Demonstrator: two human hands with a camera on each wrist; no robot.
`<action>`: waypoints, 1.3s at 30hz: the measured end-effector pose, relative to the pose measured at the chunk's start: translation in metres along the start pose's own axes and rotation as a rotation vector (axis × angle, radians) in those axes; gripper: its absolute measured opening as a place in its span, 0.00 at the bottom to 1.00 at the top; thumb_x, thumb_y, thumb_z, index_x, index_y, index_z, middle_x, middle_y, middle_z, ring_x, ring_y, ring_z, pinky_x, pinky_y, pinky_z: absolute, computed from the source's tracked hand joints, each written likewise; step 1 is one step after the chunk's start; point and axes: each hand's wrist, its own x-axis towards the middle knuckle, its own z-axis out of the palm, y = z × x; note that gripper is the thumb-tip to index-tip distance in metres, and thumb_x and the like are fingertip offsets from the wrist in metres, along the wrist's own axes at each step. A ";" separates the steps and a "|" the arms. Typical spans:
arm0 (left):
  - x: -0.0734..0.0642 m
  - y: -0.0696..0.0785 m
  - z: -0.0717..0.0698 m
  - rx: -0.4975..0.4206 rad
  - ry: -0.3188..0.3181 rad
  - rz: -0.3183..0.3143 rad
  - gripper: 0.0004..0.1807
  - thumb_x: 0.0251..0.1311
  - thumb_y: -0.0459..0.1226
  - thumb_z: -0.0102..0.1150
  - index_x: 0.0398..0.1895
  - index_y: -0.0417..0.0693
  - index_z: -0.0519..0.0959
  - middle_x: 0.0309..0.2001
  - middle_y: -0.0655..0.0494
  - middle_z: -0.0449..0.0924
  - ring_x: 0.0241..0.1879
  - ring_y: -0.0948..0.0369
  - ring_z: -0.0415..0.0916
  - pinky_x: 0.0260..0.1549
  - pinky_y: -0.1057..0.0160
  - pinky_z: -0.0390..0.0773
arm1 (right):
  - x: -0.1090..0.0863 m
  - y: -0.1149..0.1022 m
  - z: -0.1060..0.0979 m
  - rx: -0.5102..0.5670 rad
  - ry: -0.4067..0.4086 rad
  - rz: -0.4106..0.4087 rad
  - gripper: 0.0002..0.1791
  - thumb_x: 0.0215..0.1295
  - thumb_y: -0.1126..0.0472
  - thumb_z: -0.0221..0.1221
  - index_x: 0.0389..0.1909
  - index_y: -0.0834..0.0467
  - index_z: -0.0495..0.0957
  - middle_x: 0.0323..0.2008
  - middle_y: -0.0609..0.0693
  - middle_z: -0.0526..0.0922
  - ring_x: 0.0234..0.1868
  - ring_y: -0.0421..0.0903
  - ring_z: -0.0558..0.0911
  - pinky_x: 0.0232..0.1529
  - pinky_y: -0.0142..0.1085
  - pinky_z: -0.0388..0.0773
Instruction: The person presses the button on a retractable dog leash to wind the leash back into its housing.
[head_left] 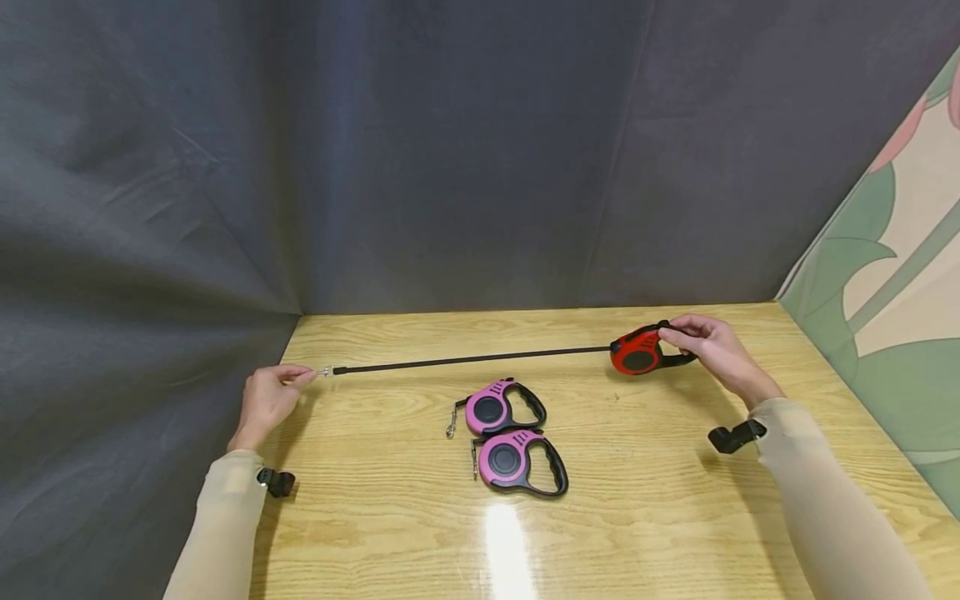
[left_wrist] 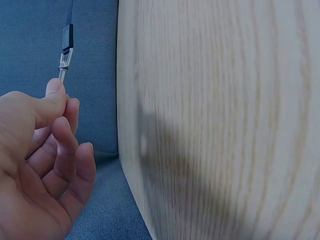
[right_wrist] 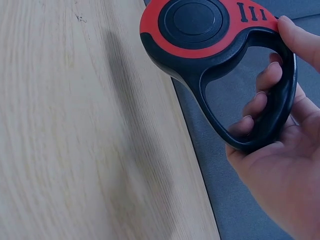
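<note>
A red and black retractable dog leash (head_left: 637, 353) is gripped by its looped handle in my right hand (head_left: 708, 346). In the right wrist view the fingers (right_wrist: 269, 76) curl through the handle (right_wrist: 276, 116) and the thumb lies along its top. The black strap (head_left: 472, 359) runs out taut to the left, above the tabletop. At its far end my left hand (head_left: 272, 396) pinches the metal clip (left_wrist: 63, 64) between thumb and forefinger; the other fingers are loosely bent. Two pink and black retractable leashes (head_left: 488, 409) lie on the table in front, one below the other.
The wooden table (head_left: 375, 517) is bounded by grey cloth (head_left: 480, 167) at the back and left. A floral-patterned surface (head_left: 862, 275) runs along the right edge. Small metal clips (head_left: 451, 423) hang from the pink leashes on their left side.
</note>
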 end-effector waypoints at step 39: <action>0.000 0.005 0.008 -0.023 -0.041 -0.006 0.16 0.74 0.44 0.66 0.48 0.39 0.90 0.46 0.37 0.90 0.25 0.61 0.75 0.26 0.63 0.73 | 0.008 -0.007 0.017 0.035 -0.039 -0.001 0.14 0.77 0.48 0.64 0.51 0.53 0.80 0.35 0.34 0.82 0.38 0.41 0.78 0.43 0.36 0.72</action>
